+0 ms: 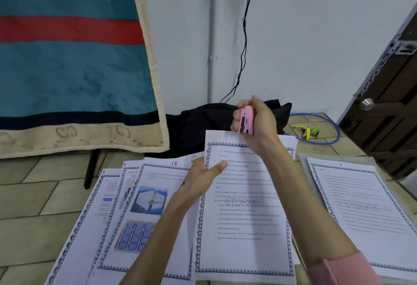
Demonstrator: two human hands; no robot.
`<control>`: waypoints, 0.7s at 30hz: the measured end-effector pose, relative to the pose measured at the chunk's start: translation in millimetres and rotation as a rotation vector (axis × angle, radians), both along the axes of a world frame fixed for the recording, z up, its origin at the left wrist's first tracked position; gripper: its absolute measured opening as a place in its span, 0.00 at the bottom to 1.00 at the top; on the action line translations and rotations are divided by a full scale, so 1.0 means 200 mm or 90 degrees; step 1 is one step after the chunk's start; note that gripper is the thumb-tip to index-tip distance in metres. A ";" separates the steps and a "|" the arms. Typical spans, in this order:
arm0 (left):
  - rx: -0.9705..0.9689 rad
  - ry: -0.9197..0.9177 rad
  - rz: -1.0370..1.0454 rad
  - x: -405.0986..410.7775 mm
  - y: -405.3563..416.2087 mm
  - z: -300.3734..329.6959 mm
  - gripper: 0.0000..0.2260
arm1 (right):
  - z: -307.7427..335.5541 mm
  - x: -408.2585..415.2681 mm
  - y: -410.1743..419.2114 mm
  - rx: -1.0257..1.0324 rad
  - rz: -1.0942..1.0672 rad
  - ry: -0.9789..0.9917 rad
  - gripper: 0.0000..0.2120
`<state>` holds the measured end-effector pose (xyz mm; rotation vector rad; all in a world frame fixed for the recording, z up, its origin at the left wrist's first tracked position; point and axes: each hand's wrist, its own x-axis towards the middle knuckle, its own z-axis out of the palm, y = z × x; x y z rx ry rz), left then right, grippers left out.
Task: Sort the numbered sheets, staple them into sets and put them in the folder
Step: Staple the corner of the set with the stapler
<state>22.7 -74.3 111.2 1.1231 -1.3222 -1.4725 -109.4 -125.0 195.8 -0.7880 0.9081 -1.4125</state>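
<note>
One pink stapler (246,120), upright in the right hand (259,124), bites the sheets' (243,205) top edge.

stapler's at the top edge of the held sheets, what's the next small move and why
Probably squeeze the pink stapler shut. The right hand has its mouth over the top edge of the lifted sheets, and the left hand pinches their left edge to steady them, so the set looks aligned for a staple.

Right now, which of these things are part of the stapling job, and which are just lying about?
In use:
pink stapler in the right hand
held sheets, steadied by the left hand
sheet marked 15
sheet marked 1 lying on the folder

Lying about:
yellow and green staplers
blue cable
black bag
hanging blanket
</note>
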 end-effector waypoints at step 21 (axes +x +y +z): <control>-0.095 -0.149 0.051 -0.06 0.11 0.06 0.09 | 0.01 0.16 0.08 -0.277 -0.170 0.417 0.27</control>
